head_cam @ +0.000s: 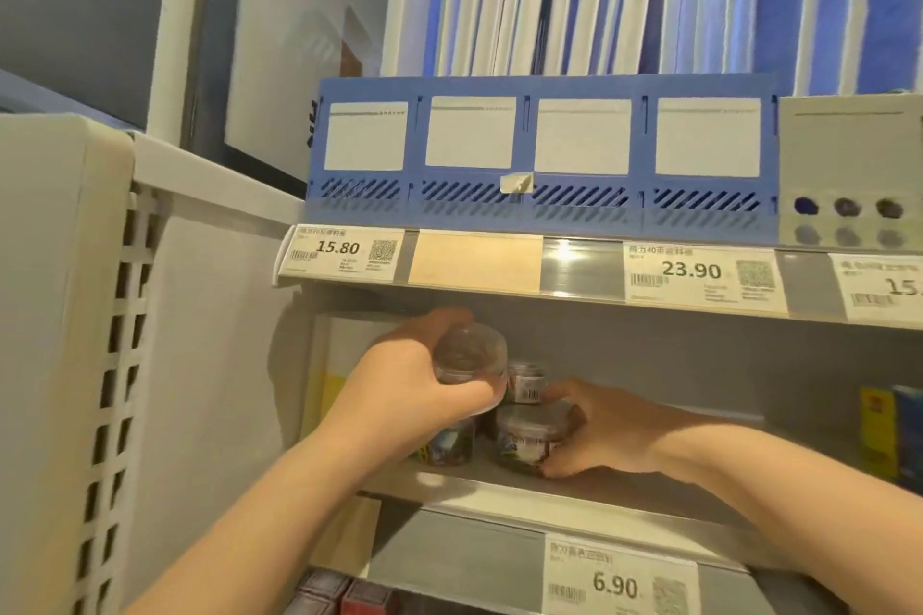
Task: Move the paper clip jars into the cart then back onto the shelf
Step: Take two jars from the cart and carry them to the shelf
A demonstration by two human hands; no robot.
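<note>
Clasping upper jar [469, 355], left hand [414, 390]; lower jar [527, 437], right hand [599, 429] (both curled)

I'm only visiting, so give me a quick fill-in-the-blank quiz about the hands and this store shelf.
The left hand holds a raised ____.
The right hand grips a jar standing on the ____.
The price tag under that shelf reads ____.
The file rack above is ____.
Missing words: jar; shelf; 6.90; blue.
</note>
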